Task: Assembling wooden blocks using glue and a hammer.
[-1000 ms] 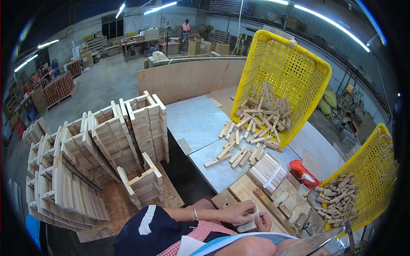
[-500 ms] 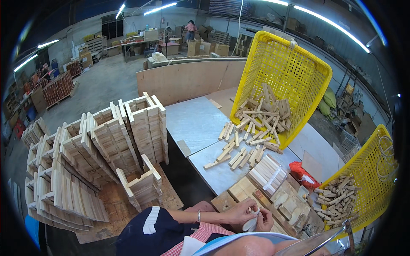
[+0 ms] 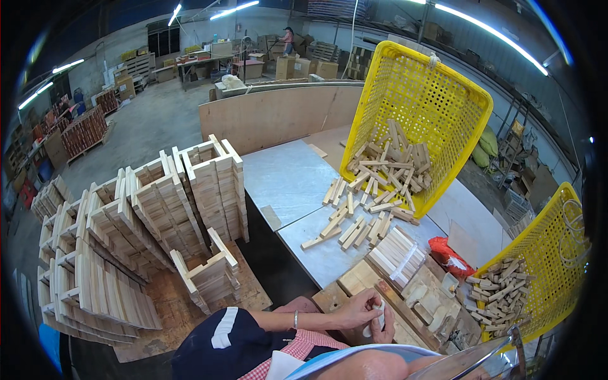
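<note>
My left hand (image 3: pixel 356 313), with a bracelet at the wrist, is closed with its fingers bent in a pinch. Close against it, my right hand (image 3: pixel 384 330) is also closed, and both hold a small soft-looking white piece (image 3: pixel 378 311) whose kind I cannot make out. They are just above the near edge of a wooden work board (image 3: pixel 356 283). Beyond them on the board lies a row of pale wooden strips (image 3: pixel 397 253) with a white band across it. A red plastic bag (image 3: pixel 448 256) sits to the right of the strips.
A tilted yellow basket (image 3: pixel 465 126) spills short wooden sticks (image 3: pixel 354 231) onto the metal-topped table (image 3: pixel 285 174). Another yellow basket (image 3: pixel 557 253) with wooden pieces stands at right. Tall stacks of wooden frames (image 3: pixel 212 183) fill the left. A person (image 3: pixel 288 41) stands far back.
My fingers have shifted around the white piece, and the hands have come closer together. The person far back has moved a little to the right.
</note>
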### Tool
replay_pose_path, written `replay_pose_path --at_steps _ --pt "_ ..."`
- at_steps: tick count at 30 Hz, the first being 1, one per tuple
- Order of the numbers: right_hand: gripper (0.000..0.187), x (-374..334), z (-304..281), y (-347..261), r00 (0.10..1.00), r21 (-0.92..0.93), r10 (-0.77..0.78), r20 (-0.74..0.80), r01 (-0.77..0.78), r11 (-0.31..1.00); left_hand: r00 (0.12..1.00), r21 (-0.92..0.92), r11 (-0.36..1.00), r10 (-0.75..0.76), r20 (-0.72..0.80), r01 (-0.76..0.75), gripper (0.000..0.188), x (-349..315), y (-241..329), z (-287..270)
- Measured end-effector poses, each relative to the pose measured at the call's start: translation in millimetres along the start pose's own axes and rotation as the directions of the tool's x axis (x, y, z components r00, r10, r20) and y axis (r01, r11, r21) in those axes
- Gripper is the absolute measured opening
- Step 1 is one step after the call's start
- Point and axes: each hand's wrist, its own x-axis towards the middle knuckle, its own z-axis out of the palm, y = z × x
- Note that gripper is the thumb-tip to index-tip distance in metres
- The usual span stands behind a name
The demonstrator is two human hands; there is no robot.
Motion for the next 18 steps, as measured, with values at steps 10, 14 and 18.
replay_pose_path --at_steps 10,14,18 --pt "0.05 -7.4 5.9 -7.3 0.978 0.161 0.144 -0.15 -0.12 0.98 0.974 -0.158 0.973 -0.141 0.177 0.169 0.027 -7.7 13.4 -4.9" --pt "0.049 -8.1 -4.5 11.6 0.969 0.225 0.12 -0.215 -0.07 0.972 0.975 -0.101 0.989 -0.09 0.201 0.112 0.031 -9.1 12.4 -4.2" --pt "0.045 -6.3 -11.4 6.9 0.968 0.072 0.077 -0.241 -0.061 0.996 0.948 -0.158 0.972 -0.122 0.293 0.173 0.033 -10.5 15.2 -1.4"
